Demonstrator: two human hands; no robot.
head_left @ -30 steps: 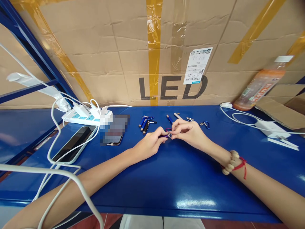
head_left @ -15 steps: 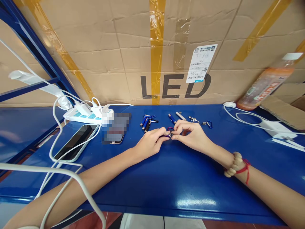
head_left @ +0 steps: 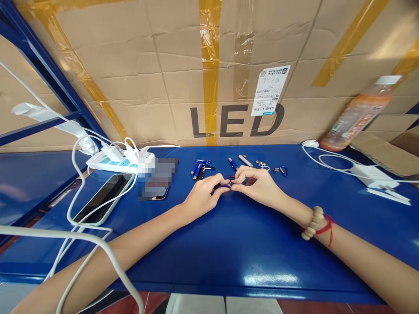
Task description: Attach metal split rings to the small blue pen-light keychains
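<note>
Between my two hands is a small purple tube (head_left: 222, 186) that looks like a keychain flashlight, with a pinkish clip loop (head_left: 231, 177) beside its end. My left hand (head_left: 202, 195) is closed round the tube's body, thumb against fingers. At its dark right end, the thumb and fingertips of my right hand (head_left: 262, 186) pinch together; fingers hide the exact contact. Behind my right hand lie a blue tube (head_left: 232, 163), a silver tube (head_left: 245, 161), and small metal rings (head_left: 262, 165). Several blue and black tubes (head_left: 199, 169) sit in a cluster beyond my left hand.
A blue carabiner (head_left: 284, 171) lies to the right. On the left are a phone (head_left: 104, 198), a second, blurred phone (head_left: 159, 179), a power strip (head_left: 114, 163) and loose white cables (head_left: 73, 192). A cardboard box (head_left: 176, 65) stands behind, near a leaning bottle (head_left: 356, 115).
The view has shifted slightly, so the scene sits a little further left. Both hands keep their pinch on the purple tube; a bit more of the tube shows between them.
</note>
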